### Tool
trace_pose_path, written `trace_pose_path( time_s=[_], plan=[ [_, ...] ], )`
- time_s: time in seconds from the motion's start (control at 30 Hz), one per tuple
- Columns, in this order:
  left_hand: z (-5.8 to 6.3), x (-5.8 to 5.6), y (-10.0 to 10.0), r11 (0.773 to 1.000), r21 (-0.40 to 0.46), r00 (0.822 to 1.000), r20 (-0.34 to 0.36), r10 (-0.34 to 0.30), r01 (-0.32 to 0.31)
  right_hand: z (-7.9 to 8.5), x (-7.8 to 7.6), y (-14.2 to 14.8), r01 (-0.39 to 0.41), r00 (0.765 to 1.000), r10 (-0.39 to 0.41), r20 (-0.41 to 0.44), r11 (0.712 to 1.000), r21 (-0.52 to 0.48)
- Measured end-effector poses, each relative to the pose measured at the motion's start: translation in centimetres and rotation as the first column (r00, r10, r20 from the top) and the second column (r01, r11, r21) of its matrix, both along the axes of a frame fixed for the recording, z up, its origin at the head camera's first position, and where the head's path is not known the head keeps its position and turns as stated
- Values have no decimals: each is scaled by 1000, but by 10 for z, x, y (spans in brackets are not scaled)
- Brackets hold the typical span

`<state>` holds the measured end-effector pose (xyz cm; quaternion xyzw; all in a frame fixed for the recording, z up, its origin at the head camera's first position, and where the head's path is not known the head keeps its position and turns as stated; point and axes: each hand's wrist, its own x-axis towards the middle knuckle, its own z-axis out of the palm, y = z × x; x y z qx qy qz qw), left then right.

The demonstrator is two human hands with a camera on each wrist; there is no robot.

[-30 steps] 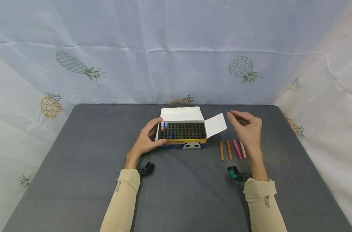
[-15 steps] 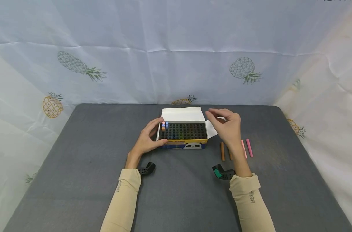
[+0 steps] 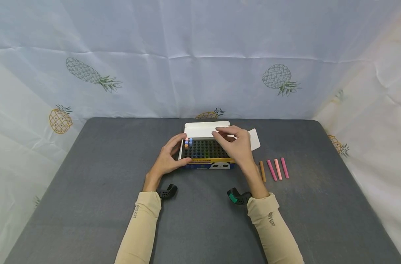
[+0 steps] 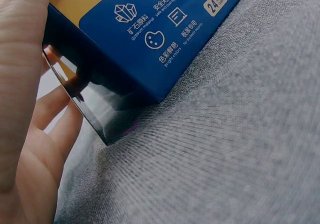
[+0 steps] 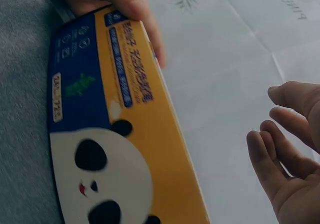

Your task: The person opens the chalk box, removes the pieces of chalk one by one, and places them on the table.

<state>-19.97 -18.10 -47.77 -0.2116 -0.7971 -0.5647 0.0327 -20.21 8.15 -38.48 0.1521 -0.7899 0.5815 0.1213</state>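
Observation:
A yellow and blue chalk box with a panda face stands on the table, its lid raised at the back. My left hand grips its left end, thumb at the front edge and fingers at the back corner. Several chalk sticks, blue, pink and orange, stand in the left holes of the box's black tray. Over the tray's right part is my right hand, fingers bent and fingertips apart. In the right wrist view nothing shows between the right hand's fingers.
Right of the box, a brown chalk stick, a pink chalk stick and two magenta ones lie side by side on the grey table. A white side flap sticks out at the box's right. Behind hangs a pineapple-print cloth.
My right hand has moved left from above the loose chalk sticks to over the tray. More of the magenta and pink sticks now shows. My left hand keeps its grip on the box.

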Motion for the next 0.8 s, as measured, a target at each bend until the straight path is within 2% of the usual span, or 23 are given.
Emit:
trace_pose_path(
  time_s=[0.6,0.67,0.8],
  plan=[
    [2,0,2,1000,2,1000,19,6,-6,-16,-8,-40,-100,995,101,-7,990,98],
    [5,1,2,1000,1,1000,24,4,-4,-19,-9,-43,-116,993,116,2,987,108],
    [21,9,5,1000,4,1000,30,-8,8,-23,-9,-50,-146,989,143,29,981,130]
  ],
)
